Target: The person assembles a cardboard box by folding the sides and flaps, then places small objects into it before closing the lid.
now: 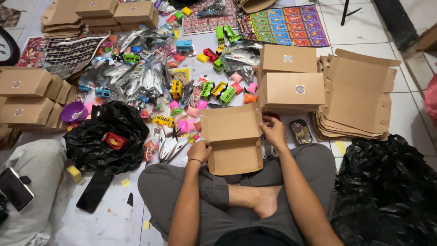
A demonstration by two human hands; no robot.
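Observation:
I sit cross-legged on the floor with a brown cardboard box over my lap, its lid flap raised. My left hand grips the box's left edge, a dark band on the wrist. On the right side, my right hand holds the lid's edge with fingers curled over it. Just beyond lie two closed brown boxes with round stickers, stacked one behind the other.
Flat unfolded boxes pile up at right. Toy buses, planes and small packets cover the floor ahead. Black plastic bags lie at left and right. More closed boxes at left, a phone, a small tin.

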